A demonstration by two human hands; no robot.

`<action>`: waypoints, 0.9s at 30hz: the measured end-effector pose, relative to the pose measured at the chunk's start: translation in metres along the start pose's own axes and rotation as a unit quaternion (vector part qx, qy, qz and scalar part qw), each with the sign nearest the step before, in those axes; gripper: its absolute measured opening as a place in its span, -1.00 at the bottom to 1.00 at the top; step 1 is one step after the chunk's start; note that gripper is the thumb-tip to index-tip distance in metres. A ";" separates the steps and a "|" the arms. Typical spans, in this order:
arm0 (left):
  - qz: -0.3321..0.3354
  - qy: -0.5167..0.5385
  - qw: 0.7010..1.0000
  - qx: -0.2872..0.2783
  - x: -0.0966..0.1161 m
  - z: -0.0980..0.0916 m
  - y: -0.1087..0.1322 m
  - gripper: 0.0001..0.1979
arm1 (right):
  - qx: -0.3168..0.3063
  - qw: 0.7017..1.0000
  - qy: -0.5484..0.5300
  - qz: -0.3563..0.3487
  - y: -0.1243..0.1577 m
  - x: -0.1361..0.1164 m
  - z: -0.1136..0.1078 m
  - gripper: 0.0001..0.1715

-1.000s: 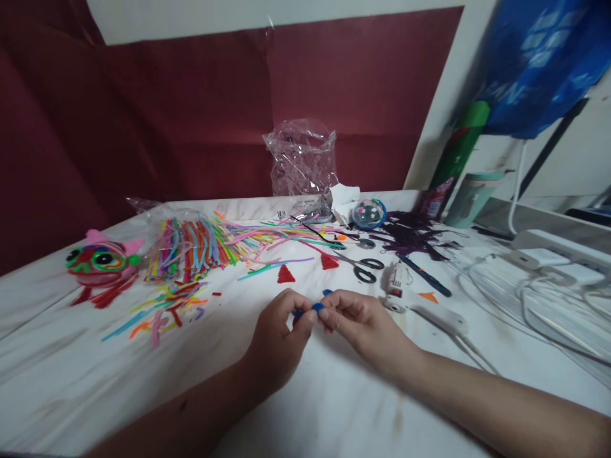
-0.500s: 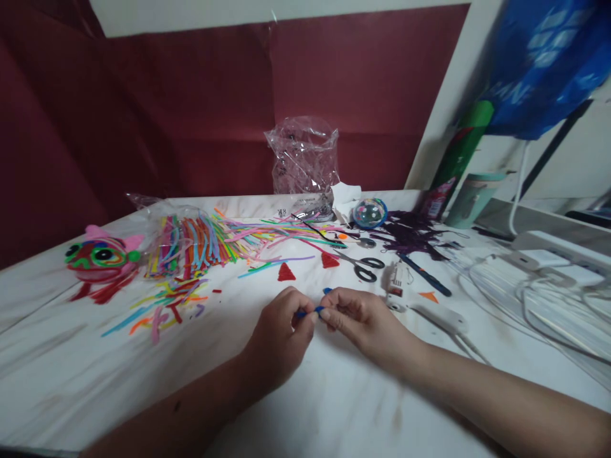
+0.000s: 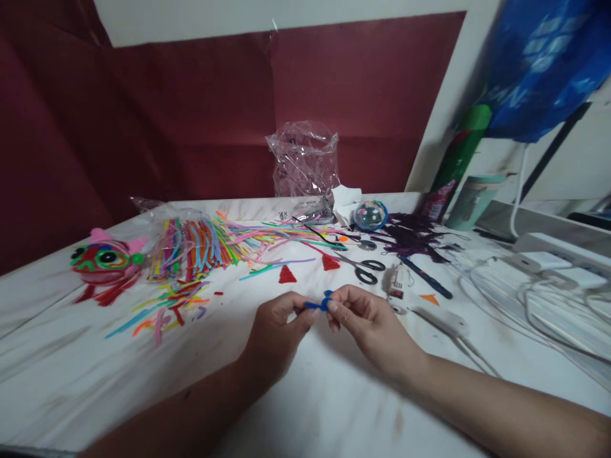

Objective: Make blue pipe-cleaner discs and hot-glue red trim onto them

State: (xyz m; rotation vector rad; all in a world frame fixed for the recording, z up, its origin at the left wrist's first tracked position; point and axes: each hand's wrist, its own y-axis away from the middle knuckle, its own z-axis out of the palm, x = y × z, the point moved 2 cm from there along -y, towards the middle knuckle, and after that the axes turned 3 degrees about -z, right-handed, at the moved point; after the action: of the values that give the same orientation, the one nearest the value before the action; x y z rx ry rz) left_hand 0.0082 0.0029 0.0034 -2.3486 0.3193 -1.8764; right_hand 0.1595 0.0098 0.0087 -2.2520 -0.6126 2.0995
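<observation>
Maroon sheet: the sheet (image 3: 191, 114) covered much of the wall, well beyond the scissors (image 3: 367, 268).
Tabletop: white with brownish streaks, the tabletop (image 3: 119, 394) lay under the scissors and spread out on every side of them.
Plastic bag: clear and crinkled, the bag (image 3: 305, 159) stood beyond the scissors and to their left.
Pipe cleaners: the many-coloured bundle (image 3: 200, 245), partly in clear wrapping, lay left of the scissors.
Purple heap: the dark tangle (image 3: 413, 235) sat beyond the scissors, to their right.
Right hand: nearer the person than the scissors, the right hand (image 3: 379, 327) had thumb and fingertips closed on the blue piece (image 3: 323, 304).
Left hand: nearer the person and left of the scissors, the left hand (image 3: 274, 334) pinched the left end of the same piece.
Clear ball: blue-rimmed, the ball (image 3: 371, 216) rested straight beyond the scissors.
Red triangles: two fuzzy triangles (image 3: 287, 275) lay left of the scissors, one just beside the blades.
Blue piece: small and bent, it was between both hands' fingertips, nearer the person and left of the scissors.
</observation>
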 end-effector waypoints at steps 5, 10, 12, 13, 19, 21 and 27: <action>0.023 -0.025 0.999 0.012 0.004 -0.001 0.001 -0.86 | -0.011 0.999 0.039 -0.014 0.002 -0.002 0.001 -0.64; 0.072 -0.060 0.996 0.008 0.008 -0.002 0.001 -0.87 | -0.010 0.992 0.116 -0.041 0.004 -0.004 0.002 -0.73; 0.069 -0.072 0.995 0.004 0.009 -0.002 0.000 -0.86 | -0.008 0.991 0.131 -0.040 0.005 -0.003 0.002 -0.75; 0.064 -0.084 0.994 0.004 0.009 -0.002 0.000 -0.86 | -0.009 0.990 0.135 -0.036 0.005 -0.002 0.003 -0.76; 0.078 -0.181 0.980 -0.012 0.014 -0.003 -0.003 -0.88 | -0.060 0.977 0.198 -0.043 0.002 -0.006 -0.001 -0.74; 0.073 -0.186 0.979 -0.038 0.013 -0.001 -0.003 -0.87 | -0.051 0.962 0.239 -0.123 -0.001 -0.011 -0.005 -0.80; 0.035 -0.157 0.982 -0.097 0.012 0.003 -0.002 -0.85 | -0.099 0.863 0.325 -0.374 -0.004 -0.013 -0.011 -0.77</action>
State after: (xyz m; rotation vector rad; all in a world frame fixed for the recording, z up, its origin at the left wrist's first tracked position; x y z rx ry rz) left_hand 0.0133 0.0020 0.0143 -2.6708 0.5627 -1.4707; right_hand 0.1684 0.0130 0.0239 -2.0865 -1.3733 0.8851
